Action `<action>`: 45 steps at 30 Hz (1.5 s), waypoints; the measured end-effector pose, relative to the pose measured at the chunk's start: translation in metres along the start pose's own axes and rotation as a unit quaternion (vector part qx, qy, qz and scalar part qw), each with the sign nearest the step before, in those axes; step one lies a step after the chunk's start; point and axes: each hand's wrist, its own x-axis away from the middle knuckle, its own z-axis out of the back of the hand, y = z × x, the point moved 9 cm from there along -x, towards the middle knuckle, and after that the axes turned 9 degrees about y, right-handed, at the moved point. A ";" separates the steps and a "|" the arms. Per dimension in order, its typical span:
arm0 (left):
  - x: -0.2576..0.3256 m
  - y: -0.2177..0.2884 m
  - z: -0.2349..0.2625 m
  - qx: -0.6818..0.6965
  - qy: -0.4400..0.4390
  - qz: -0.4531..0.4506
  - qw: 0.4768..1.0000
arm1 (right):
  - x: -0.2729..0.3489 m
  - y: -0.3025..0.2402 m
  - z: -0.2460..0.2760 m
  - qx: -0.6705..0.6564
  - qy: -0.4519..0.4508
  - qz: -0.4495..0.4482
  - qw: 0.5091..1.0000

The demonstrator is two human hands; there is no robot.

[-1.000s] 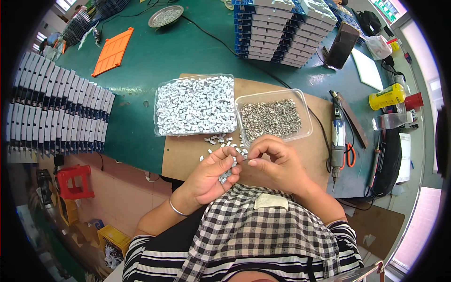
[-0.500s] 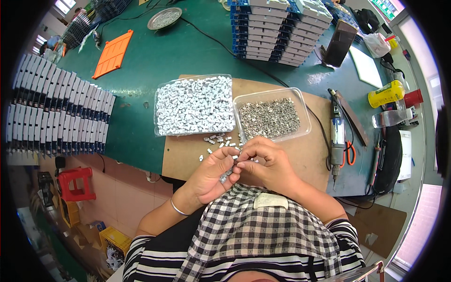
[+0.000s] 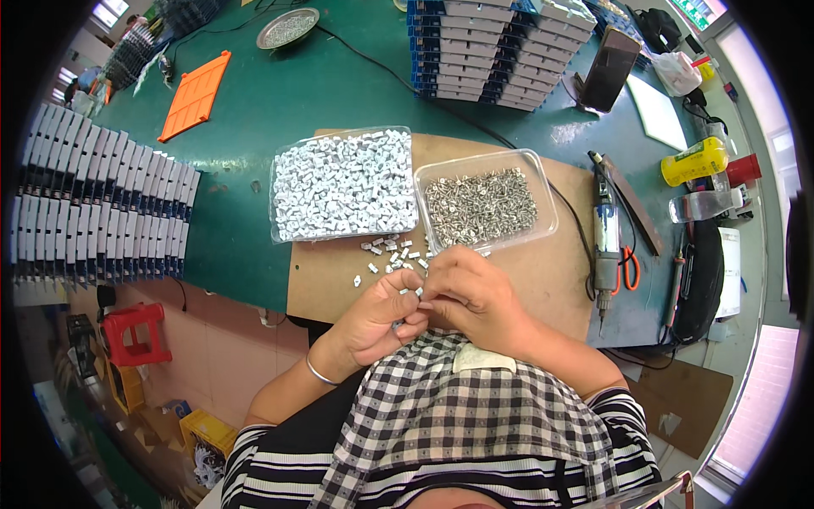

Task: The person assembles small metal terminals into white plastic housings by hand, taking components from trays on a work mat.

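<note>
My left hand is closed, palm up, with a small white plastic piece pinched at its thumb and fingertips. Something pale shows between its curled fingers, mostly hidden. Touching those fingertips, my right hand is closed in a pinch; what it holds is hidden by its own fingers. Just beyond my hands lie several loose white pieces on a brown board. A clear tub heaped with such pieces stands there, beside another clear tub of small metal screws.
To the right lie an electric screwdriver, orange-handled scissors and a yellow bottle. A phone leans upright farther back. Stacked white-and-blue units stand at left, more at the back. An orange panel lies on the green table.
The view has shifted slightly. My right fingers have drawn closer over the left fingertips, and the pale things in my left palm are more covered.
</note>
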 end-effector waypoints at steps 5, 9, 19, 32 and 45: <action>0.006 -0.006 -0.004 -0.081 -0.029 0.035 0.996 | 0.004 0.008 -0.007 -0.017 -0.075 0.028 0.997; 0.005 -0.005 -0.005 -0.019 -0.027 0.031 0.999 | 0.003 0.001 -0.006 -0.037 -0.085 0.065 0.994; 0.001 -0.008 -0.009 0.025 -0.055 0.018 0.998 | 0.003 -0.004 -0.006 -0.014 -0.022 0.091 0.996; 0.019 0.031 0.004 0.037 0.137 -0.064 0.988 | -0.020 0.005 0.023 0.264 0.015 0.138 0.954; 0.005 0.011 -0.003 -0.077 0.091 -0.013 0.993 | -0.049 0.071 0.051 0.334 0.013 0.023 0.942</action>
